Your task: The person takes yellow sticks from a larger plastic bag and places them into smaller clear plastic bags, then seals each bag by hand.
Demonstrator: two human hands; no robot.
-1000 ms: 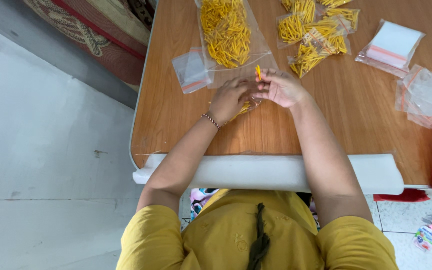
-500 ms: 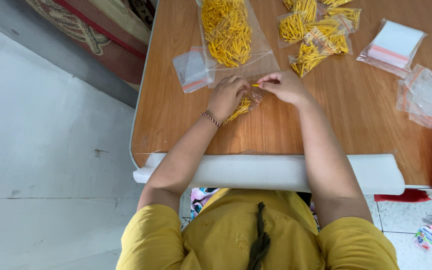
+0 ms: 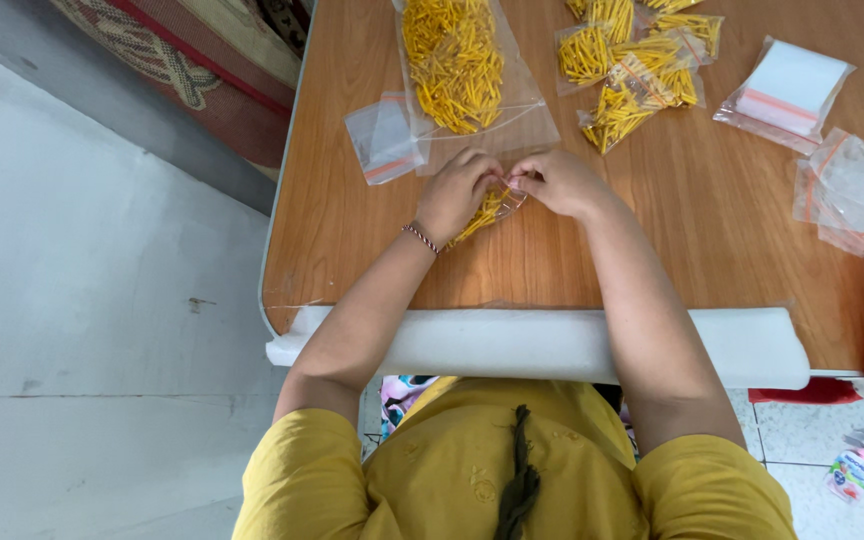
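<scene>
Both hands' fingers (image 3: 512, 183) pinch one small bag (image 3: 487, 207) (wrists low)

Only one view is given, taken from high above the seated person and directed straight down. The wooden table (image 3: 712, 220) is seen in the upper part, the grey floor (image 3: 102, 330) at left.

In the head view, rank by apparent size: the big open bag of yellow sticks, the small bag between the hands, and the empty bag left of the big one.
1. Big open bag.
2. Empty bag.
3. Small bag between the hands, partly hidden, so unsure.
</scene>
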